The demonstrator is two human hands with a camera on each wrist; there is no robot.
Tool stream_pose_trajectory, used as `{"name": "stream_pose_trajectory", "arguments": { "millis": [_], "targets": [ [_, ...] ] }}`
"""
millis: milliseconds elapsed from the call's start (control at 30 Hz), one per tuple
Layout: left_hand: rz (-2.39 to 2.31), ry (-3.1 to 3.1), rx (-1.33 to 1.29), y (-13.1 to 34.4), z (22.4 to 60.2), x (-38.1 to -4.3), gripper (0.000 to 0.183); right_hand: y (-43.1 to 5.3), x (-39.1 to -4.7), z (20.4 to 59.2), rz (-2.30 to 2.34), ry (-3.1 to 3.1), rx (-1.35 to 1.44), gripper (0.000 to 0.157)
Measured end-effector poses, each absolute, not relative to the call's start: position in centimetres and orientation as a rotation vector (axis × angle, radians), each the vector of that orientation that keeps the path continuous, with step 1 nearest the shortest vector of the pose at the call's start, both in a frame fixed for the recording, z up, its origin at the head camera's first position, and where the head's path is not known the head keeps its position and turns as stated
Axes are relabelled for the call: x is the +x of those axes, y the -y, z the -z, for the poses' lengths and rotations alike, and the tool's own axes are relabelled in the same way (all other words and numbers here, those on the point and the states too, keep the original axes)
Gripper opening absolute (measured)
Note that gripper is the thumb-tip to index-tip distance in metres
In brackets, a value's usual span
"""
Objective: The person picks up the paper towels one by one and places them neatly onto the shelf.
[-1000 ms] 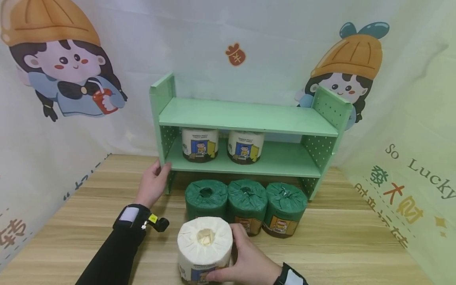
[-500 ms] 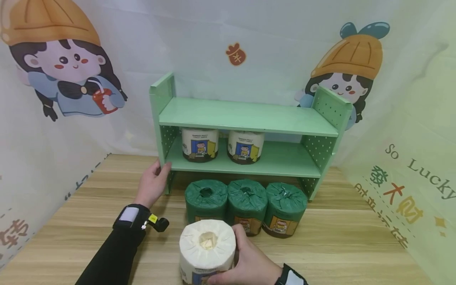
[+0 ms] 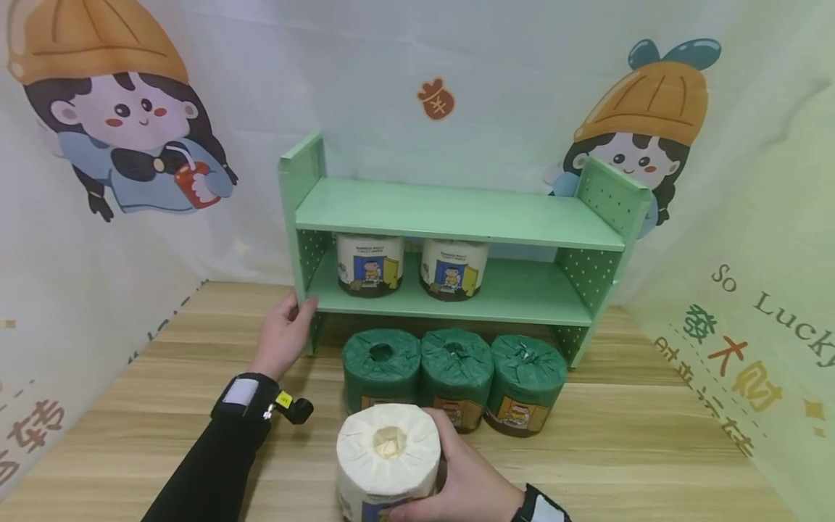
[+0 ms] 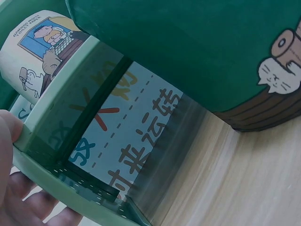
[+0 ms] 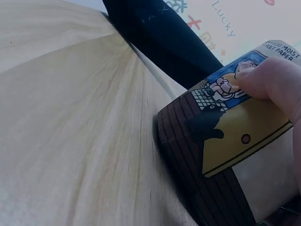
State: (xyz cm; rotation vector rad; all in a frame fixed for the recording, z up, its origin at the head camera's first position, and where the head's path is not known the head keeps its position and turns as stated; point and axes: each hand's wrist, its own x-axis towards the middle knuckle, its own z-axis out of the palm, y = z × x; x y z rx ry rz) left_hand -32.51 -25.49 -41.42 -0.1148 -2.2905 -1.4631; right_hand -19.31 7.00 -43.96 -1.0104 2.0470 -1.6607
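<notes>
My right hand [image 3: 466, 475] grips a white-wrapped toilet roll [image 3: 388, 460] upright near the front of the table, thumb on its printed side in the right wrist view. Its lower end is cut off in the head view. At the left end of a green two-tier shelf [image 3: 457, 210], my left hand [image 3: 282, 335] holds the side panel. In the left wrist view the thumb lies on the near side of the panel and the fingers pass behind it. Two white toilet rolls, a left one [image 3: 370, 267] and a right one [image 3: 453, 271], stand on the lower tier.
Three green-wrapped toilet rolls stand in a row on the wooden table [image 3: 659, 406] before the shelf: left [image 3: 381, 366], middle [image 3: 457, 373] and right [image 3: 527, 380]. A printed cloth [image 3: 391, 43] hangs behind and at both sides.
The white toilet roll in my right hand has shifted slightly right and toward me. My left hand keeps its hold on the shelf. The head view has turned a little.
</notes>
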Motion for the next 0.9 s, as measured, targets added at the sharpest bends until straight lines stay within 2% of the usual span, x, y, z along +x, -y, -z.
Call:
{"name": "stream_pose_trajectory", "arguments": {
  "millis": [900],
  "targets": [
    [1.483, 2.299, -0.085, 25.5, 41.5, -32.5, 0.048, -8.8, -18.2, 41.4, 1.687, -2.108, -1.016, 0.095]
  ]
}}
